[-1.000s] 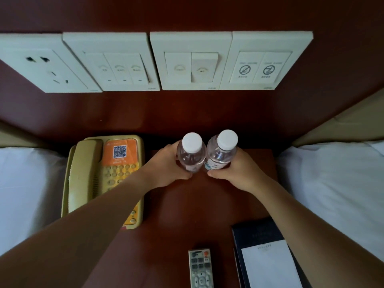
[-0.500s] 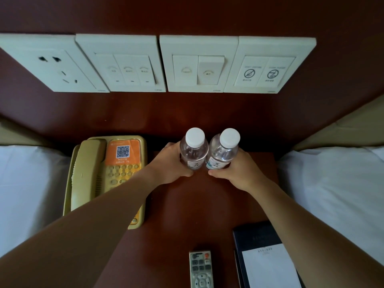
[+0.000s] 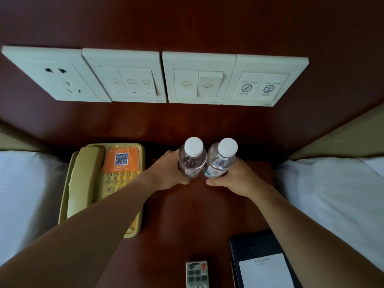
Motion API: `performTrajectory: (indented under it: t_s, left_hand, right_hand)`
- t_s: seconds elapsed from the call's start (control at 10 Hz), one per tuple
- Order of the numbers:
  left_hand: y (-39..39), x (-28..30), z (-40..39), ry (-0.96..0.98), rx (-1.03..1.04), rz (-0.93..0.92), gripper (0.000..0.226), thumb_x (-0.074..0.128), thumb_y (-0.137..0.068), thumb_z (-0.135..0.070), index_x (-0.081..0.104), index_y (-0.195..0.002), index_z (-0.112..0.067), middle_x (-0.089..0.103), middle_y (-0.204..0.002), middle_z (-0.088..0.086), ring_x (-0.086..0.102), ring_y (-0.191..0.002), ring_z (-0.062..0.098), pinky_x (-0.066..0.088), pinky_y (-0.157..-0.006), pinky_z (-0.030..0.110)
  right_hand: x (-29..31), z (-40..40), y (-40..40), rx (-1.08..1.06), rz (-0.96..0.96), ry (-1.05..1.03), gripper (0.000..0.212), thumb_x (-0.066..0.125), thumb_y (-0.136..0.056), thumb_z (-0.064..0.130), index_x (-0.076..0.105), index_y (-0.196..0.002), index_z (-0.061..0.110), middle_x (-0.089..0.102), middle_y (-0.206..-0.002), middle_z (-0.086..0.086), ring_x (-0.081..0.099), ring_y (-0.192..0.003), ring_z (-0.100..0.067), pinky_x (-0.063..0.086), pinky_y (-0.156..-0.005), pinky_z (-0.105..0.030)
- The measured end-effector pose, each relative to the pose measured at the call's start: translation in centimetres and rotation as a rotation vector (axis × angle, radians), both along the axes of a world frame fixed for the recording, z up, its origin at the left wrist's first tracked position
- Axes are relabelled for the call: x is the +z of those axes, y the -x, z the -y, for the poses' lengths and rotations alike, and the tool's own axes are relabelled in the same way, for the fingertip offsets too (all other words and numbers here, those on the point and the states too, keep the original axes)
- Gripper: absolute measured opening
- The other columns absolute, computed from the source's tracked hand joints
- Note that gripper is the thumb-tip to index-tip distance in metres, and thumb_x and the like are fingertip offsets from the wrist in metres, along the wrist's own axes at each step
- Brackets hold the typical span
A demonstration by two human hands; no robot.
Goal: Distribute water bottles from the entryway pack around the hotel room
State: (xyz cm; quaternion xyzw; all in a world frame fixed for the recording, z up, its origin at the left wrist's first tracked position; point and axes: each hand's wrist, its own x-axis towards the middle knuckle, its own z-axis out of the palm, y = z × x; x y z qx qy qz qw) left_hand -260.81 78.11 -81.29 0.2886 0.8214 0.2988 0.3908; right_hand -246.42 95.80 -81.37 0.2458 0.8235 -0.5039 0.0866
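Two bottles side by side at the back of the nightstand (image 3: 187, 221): left hand (image 3: 166, 173) wrapped round the left bottle (image 3: 192, 161), right hand (image 3: 234, 177) round the right bottle (image 3: 220, 161). Neither released yet. Entryway pack and other spots not visible.

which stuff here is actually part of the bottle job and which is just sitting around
Part of the job:
left bottle, held by the left hand
right bottle, held by the right hand
nightstand, where they stand

Just lying about:
telephone
remote
notepad folder
wall switch panels
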Motion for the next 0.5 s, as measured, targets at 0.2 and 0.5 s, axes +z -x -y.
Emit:
performTrajectory:
  t_s: [0.2,0.5]
  left_hand:
    - [-1.4,2.6,0.9,-0.139,0.104,0.071,0.083,0.086,-0.061,-0.013,0.050,-0.134,-0.027,0.066,-0.112,-0.016,0.061,-0.104,-0.002,0.052,-0.090,0.017]
    - [-5.5,19.7,5.7,-0.232,0.262,-0.115,0.089,0.069,-0.055,-0.067,0.043,-0.136,-0.040,0.046,-0.129,-0.024,0.049,-0.120,0.003,0.046,-0.099,0.026]
  right_hand:
    - [2.3,-0.4,-1.8,-0.086,0.110,0.046,0.104,0.091,-0.052,0.046,0.027,-0.134,0.053,0.053,-0.130,0.013,0.052,-0.118,-0.005,0.047,-0.101,-0.037]
    - [18.2,3.4,-3.4,-0.157,-0.099,-0.112,0.093,0.083,-0.065,0.049,0.034,-0.143,0.039,0.044,-0.137,0.018,0.042,-0.127,-0.002,0.037,-0.104,-0.029]
